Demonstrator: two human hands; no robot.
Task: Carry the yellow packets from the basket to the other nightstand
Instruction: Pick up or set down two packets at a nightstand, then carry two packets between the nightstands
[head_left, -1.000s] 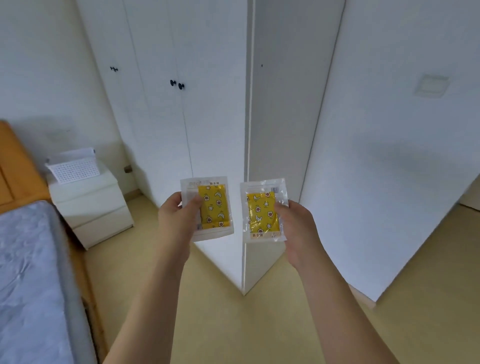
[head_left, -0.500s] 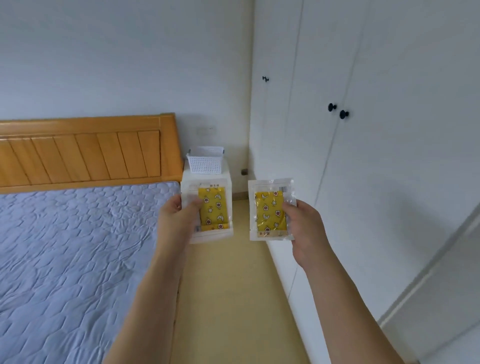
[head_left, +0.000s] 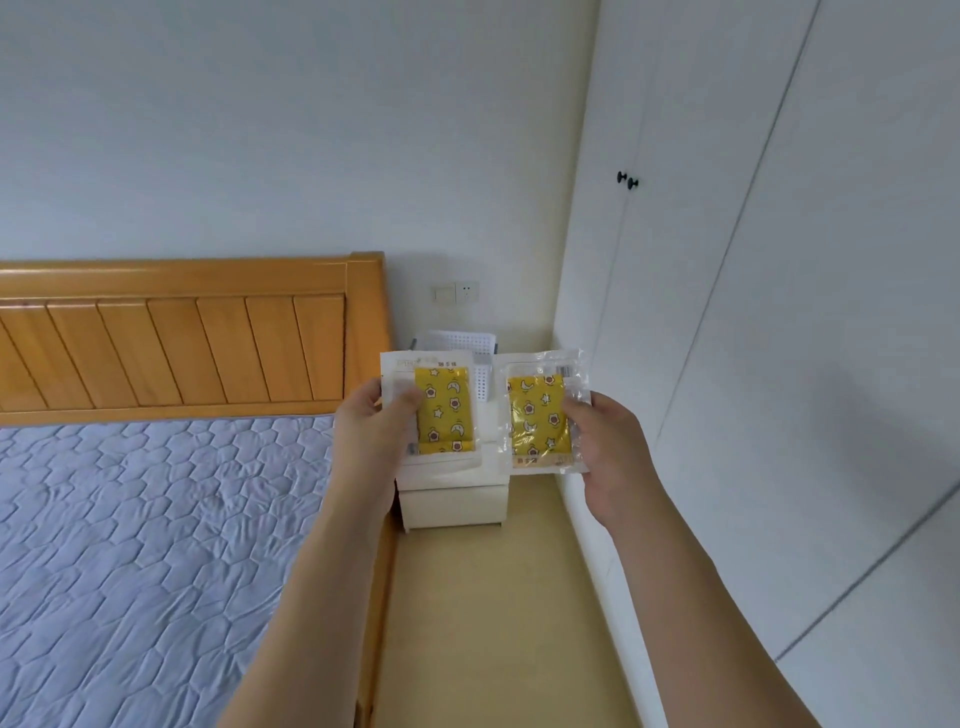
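Observation:
I hold two yellow packets in clear wrappers out in front of me at chest height. My left hand (head_left: 375, 432) pinches the left yellow packet (head_left: 444, 410) by its left edge. My right hand (head_left: 605, 447) pinches the right yellow packet (head_left: 537, 415) by its right edge. Behind them a white perforated basket (head_left: 467, 344) stands on a white nightstand (head_left: 452, 501) in the corner, both partly hidden by the packets.
A bed with a blue quilted mattress (head_left: 145, 519) and wooden headboard (head_left: 182, 343) fills the left. White wardrobe doors (head_left: 753, 312) with black knobs line the right. A strip of yellow floor (head_left: 493, 623) runs between bed and wardrobe. A wall socket (head_left: 457, 293) sits above the nightstand.
The view has swung left and closer to the nightstand, which now sits right behind the packets. Both hands keep holding their packets in the same pose.

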